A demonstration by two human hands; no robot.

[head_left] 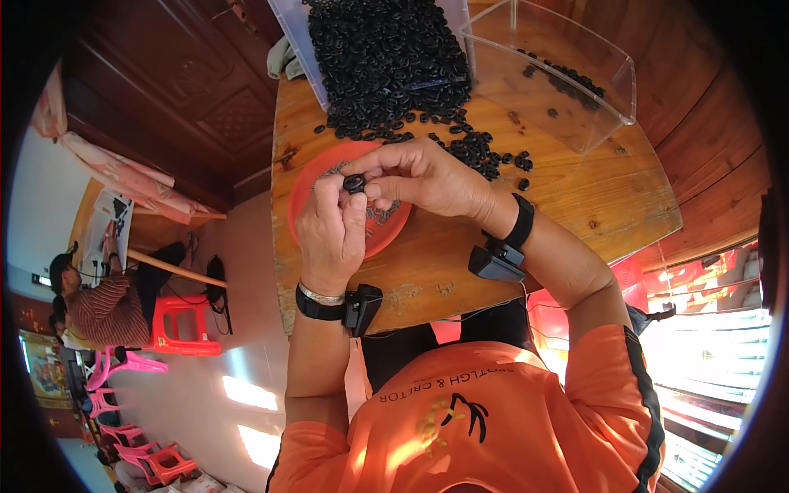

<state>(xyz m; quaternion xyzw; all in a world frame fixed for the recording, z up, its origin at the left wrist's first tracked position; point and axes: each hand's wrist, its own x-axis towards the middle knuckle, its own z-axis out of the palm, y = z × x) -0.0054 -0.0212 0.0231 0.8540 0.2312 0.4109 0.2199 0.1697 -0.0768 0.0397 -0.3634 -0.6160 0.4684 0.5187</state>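
Note:
Over an orange bowl (300, 185) I have a small black oval plastic piece (354, 182), which looks like a cord lock. My left hand (330, 238) pinches it between thumb and forefinger. From the right, my right hand (431, 177) reaches in with thumb and forefinger closed against the same piece; anything tiny between those fingertips is hidden. Small grey metal bits (383, 215), perhaps springs, lie in the bowl, partly covered by my hands. Behind it, a large heap of similar black pieces (386, 66) spills out of a tipped clear plastic bin (299, 45).
At the right of the wooden table (575, 197) stands a clear plastic box (551, 41) near more black pieces (575, 80). Both my wrists wear black straps with devices. Off to the left, another person (107, 308) sits by red and pink plastic stools (182, 324).

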